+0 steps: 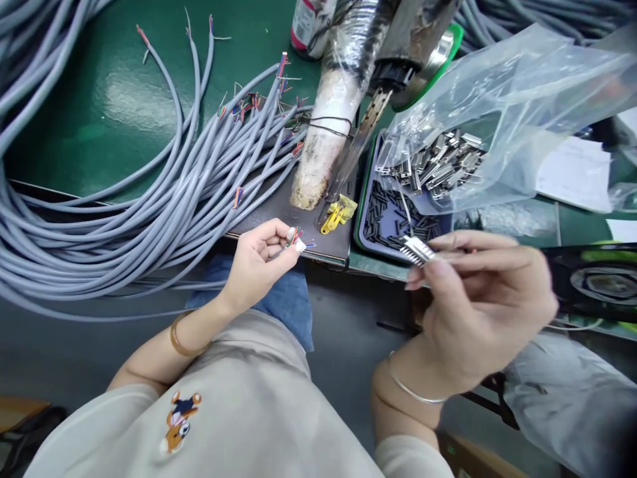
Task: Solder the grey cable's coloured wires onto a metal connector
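The left hand [256, 259] pinches coloured wire ends [295, 236] of a grey cable. The right hand [478, 305] pinches a metal connector [417, 249] beside the tray [365, 199].

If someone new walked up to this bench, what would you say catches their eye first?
Probably the great tangle of grey cables spread over the green bench top at left. Next, the right hand pinching a small metal connector in front of a clear bag of similar metal parts, while the left hand holds coloured wire ends.
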Demonstrator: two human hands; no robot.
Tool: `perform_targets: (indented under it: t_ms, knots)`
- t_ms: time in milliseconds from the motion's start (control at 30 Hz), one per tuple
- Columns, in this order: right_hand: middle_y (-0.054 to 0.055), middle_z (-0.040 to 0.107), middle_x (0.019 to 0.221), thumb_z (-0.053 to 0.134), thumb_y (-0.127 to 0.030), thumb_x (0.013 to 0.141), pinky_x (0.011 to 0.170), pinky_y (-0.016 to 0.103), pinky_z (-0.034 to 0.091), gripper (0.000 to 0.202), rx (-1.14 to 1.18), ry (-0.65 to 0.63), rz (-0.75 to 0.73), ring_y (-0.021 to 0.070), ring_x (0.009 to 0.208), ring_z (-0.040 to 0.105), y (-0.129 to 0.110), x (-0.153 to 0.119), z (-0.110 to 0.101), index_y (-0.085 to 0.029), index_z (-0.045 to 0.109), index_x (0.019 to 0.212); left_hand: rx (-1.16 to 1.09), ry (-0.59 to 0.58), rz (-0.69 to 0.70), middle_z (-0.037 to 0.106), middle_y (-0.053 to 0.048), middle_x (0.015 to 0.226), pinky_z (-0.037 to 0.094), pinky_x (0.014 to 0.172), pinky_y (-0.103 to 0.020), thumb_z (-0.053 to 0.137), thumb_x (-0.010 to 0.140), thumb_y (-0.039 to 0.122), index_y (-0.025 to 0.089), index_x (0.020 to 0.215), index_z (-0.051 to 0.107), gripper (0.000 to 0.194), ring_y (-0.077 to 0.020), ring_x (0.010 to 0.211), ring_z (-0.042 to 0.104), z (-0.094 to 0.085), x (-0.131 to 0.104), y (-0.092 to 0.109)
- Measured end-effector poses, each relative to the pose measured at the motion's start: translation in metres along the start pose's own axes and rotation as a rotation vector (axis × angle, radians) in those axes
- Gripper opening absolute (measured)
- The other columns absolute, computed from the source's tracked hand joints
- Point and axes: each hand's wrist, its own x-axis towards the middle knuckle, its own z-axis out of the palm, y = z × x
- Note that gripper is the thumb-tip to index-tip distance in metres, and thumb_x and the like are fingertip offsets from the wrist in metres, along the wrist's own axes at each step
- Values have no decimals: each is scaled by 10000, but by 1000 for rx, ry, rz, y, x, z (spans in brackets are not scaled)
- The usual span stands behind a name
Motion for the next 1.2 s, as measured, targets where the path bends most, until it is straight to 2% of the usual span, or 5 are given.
perform_targets:
  t_ms: [300, 467, 667, 867, 1200]
  knots:
    - [17, 746, 967, 708, -262, 964, 696, 414, 718, 135, 76, 24, -28, 220, 839, 791, 16, -41, 52, -289, 593, 898, -1, -57, -46, 620, 31, 633, 444, 556, -154, 857, 792, 239, 159, 783, 649, 223, -56, 565, 529, 2, 2, -3]
    - [24, 805, 998, 686, -262, 988, 627, 377, 701, 87, 15, -16, 5, 225, 786, 817, 23, -50, 56, -289, 605, 970, 38, -14, -64, 566, 53, 601, 332, 459, -161, 884, 756, 250, 157, 762, 677, 227, -30, 476, 417, 1, 3, -5]
    - [27, 824, 1174, 690, -260, 987, 838, 480, 729, 87, -294, -139, -243, 275, 977, 828, 32, -46, 51, -343, 719, 989, 54, 0, -71, 586, 33, 618, 316, 419, -185, 847, 814, 325, 159, 782, 690, 230, -44, 436, 446, 0, 4, -7]
    - [11, 787, 1316, 713, -170, 957, 853, 407, 724, 216, -340, -337, -358, 243, 1017, 825, 34, -42, 46, -366, 766, 1034, 38, 24, -1, 619, 19, 729, 291, 456, -186, 873, 787, 269, 158, 758, 681, 224, -24, 495, 397, 1, 6, -6]
    - [72, 831, 1116, 674, -294, 997, 750, 393, 679, 81, 97, -114, 99, 253, 992, 820, 27, -48, 61, -273, 624, 937, 36, -24, -80, 599, 34, 632, 337, 403, -179, 853, 807, 304, 158, 764, 653, 251, -41, 415, 466, 3, 7, -5]
